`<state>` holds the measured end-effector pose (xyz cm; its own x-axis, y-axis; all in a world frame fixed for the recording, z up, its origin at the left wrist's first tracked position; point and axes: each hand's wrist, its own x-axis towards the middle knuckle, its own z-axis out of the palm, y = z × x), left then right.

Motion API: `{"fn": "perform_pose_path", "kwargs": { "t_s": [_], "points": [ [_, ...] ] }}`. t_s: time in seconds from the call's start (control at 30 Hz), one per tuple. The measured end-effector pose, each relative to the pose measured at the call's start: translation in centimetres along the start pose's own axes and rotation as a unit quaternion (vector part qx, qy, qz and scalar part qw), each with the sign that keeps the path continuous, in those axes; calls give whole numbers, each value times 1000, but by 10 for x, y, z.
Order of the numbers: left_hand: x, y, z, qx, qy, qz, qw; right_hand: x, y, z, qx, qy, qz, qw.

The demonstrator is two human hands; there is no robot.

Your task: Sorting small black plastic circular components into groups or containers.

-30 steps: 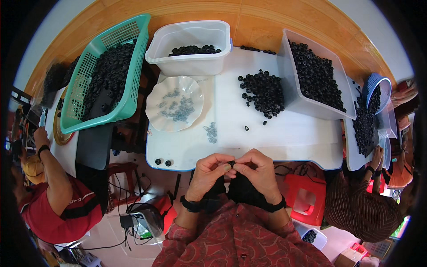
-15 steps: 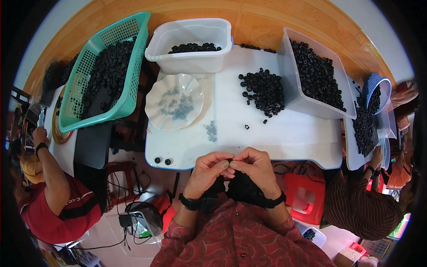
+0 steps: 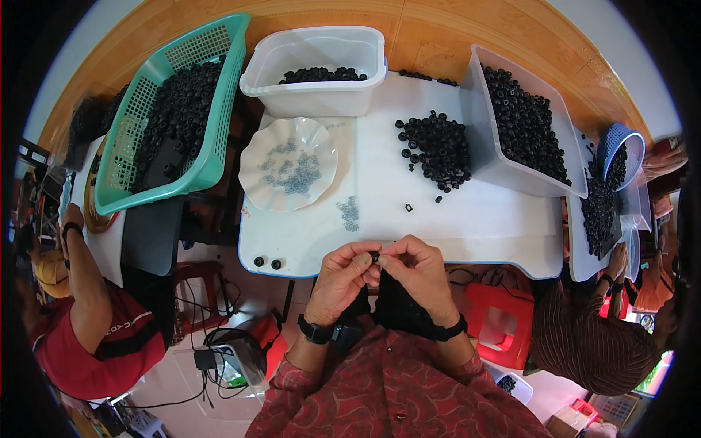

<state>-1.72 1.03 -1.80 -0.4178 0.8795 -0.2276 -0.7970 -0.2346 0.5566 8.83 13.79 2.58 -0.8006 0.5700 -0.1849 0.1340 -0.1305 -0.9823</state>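
Just over the near edge of the white table (image 3: 475, 233), my left hand (image 3: 334, 286) and my right hand (image 3: 423, 277) meet fingertip to fingertip. Both are closed in a pinch on one small black ring-like part (image 3: 374, 256), partly covered by the fingers. Beyond them lies a loose pile of similar black parts (image 3: 436, 150), with a lone small black ring (image 3: 409, 207) in front of it. A wavy-rimmed white plate (image 3: 252, 186) carries tiny clear pieces (image 3: 299, 179), and more such pieces (image 3: 349, 213) lie beside it. Two black parts (image 3: 276, 264) stand at the left front corner.
A white tub (image 3: 314, 98), a grey bin (image 3: 489, 157) and a green basket (image 3: 215, 153) hold black parts. On the right are a blue colander (image 3: 606, 139) and a red stool (image 3: 500, 314). People sit at either side; cables (image 3: 204, 361) hang at lower left.
My fingers have shifted around the small black part, and more of it shows between them. My right hand has risen slightly. The table appears nearly the same.
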Motion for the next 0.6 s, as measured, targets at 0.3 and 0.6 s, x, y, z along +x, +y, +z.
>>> {"fn": "perform_pose_path", "kwargs": {
  "t_s": [0.3,0.6],
  "points": [
    [3,-3,-2,45,5,16,999,7,-2,8,-115,28,-100,988],
    [2,2,-4,-125,-16,34,991,41,9,-12,-351,204,-215,888]
  ]
}}
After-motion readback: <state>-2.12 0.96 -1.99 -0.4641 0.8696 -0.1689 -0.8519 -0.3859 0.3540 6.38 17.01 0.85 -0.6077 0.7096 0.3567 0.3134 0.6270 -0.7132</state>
